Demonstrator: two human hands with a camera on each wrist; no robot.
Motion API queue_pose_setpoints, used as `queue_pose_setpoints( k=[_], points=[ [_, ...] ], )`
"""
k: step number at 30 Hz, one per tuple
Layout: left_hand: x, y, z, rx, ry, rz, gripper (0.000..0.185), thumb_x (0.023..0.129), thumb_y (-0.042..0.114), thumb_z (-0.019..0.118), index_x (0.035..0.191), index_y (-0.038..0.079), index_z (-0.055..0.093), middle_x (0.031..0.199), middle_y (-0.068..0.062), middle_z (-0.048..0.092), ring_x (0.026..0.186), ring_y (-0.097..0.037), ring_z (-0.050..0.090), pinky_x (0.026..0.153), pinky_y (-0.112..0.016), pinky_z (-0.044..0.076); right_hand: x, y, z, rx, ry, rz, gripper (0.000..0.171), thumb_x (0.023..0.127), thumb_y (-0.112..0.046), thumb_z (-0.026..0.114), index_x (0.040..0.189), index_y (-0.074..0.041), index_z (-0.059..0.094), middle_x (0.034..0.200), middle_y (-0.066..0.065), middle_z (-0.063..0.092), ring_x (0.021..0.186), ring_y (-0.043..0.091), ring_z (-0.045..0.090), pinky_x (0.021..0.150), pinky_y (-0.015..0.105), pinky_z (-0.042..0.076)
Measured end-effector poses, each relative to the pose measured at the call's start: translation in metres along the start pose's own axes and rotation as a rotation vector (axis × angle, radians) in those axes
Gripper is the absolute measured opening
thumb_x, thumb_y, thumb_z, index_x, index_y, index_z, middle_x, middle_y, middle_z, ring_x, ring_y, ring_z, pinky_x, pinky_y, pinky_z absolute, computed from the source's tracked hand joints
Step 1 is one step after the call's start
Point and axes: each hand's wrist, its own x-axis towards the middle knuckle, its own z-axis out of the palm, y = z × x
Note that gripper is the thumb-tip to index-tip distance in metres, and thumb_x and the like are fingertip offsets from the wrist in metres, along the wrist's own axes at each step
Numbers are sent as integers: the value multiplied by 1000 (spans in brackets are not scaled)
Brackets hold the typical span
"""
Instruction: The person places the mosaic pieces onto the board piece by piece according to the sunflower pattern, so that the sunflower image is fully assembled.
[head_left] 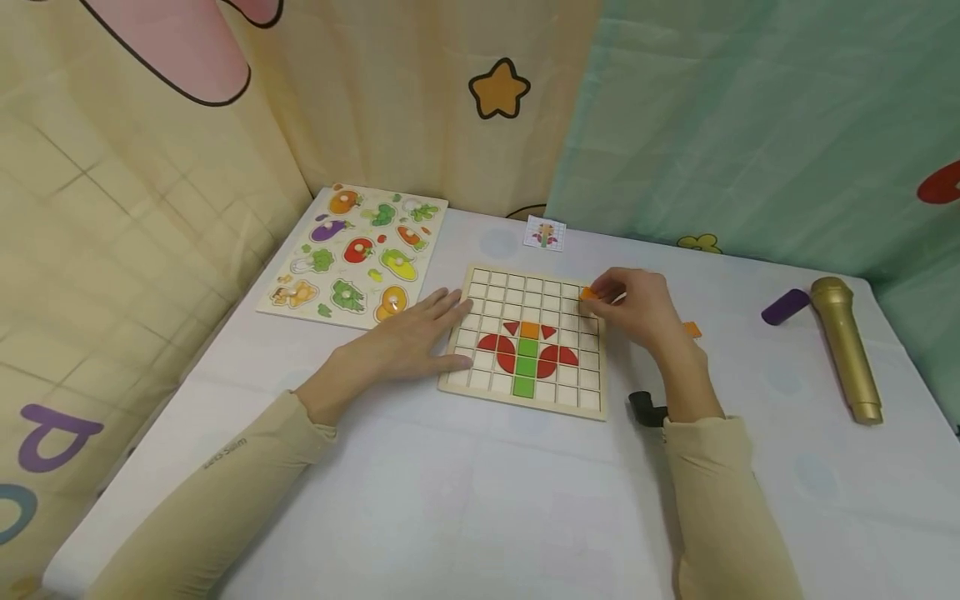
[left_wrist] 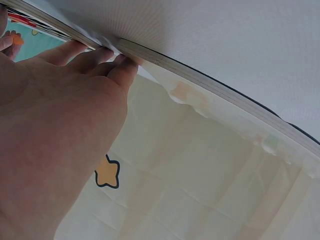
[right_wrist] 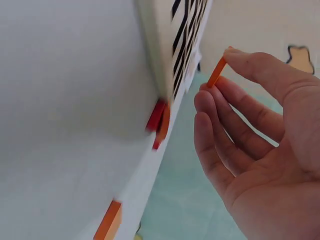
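The right hand is pinching an orange tile over the grid board's upper right corner; the left hand, fingers flat, is steadying the board's left edge. Squaring the tile to one cell before lowering would seat it cleanly.

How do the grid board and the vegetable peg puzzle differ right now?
The grid board is square with mostly bare cells and a red, orange and green figure at its middle; the vegetable puzzle is a taller rectangle filled with colourful pieces. The left hand rests flat against the grid board's left edge and the right hand pinches an orange tile over it; nothing touches the vegetable puzzle. Both lie flat on the table.
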Motion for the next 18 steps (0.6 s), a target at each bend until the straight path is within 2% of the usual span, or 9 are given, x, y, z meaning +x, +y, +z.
queue_pose_setpoints(
  k=[8,12,15,18],
  points=[
    [3,2,-2,14,-4,-5,96,99,67,58,171,17,17,178,-8,9,165,-32,6,132,-51,20,7,-27,18,6,-67,-77,23,96,-20,79,109,-3,74,102,14,74,99,31,66,89,44,57],
    [4,2,-1,5,-1,-4,96,99,67,58,170,16,18,178,-9,9,165,-33,7,132,-51,20,14,-41,28,-13,-148,-128,23,95,-21,81,109,-4,75,103,12,75,99,28,66,91,44,56],
    [2,2,0,-3,-1,-8,96,100,66,58,170,16,18,178,-9,10,165,-33,7,132,-52,20,18,-52,36,-39,-211,-133,24,96,-23,80,110,-5,74,104,9,75,98,26,66,92,41,57],
    [1,3,-1,2,1,-11,95,100,66,58,170,16,18,178,-9,11,165,-34,8,132,-52,21,21,-61,42,-57,-232,-117,24,96,-25,80,110,-6,74,104,8,74,97,25,65,92,39,58]
  ],
)
